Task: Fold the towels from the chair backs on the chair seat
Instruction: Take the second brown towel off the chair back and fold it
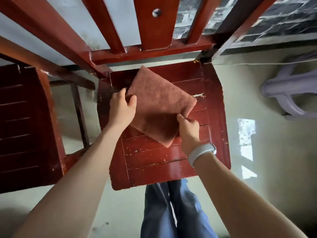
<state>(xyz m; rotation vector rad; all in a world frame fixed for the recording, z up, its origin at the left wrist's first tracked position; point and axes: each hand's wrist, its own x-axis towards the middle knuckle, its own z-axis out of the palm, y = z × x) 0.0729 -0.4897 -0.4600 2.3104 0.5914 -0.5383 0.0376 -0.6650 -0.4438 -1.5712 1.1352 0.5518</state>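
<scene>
I note the folded towel [159, 105] at frame centre on the chair seat [154, 162]. My left hand [122, 107] grips its left edge, my right hand [187, 129] pinches the lower edge, apparently squaring the fold.

One towel [159, 103], two chairs [214, 117], one stool [288, 93].

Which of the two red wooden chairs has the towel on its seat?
The middle chair, straight before the person: the folded towel is on its seat, held by both hands. The chair at the left has a bare seat.
</scene>
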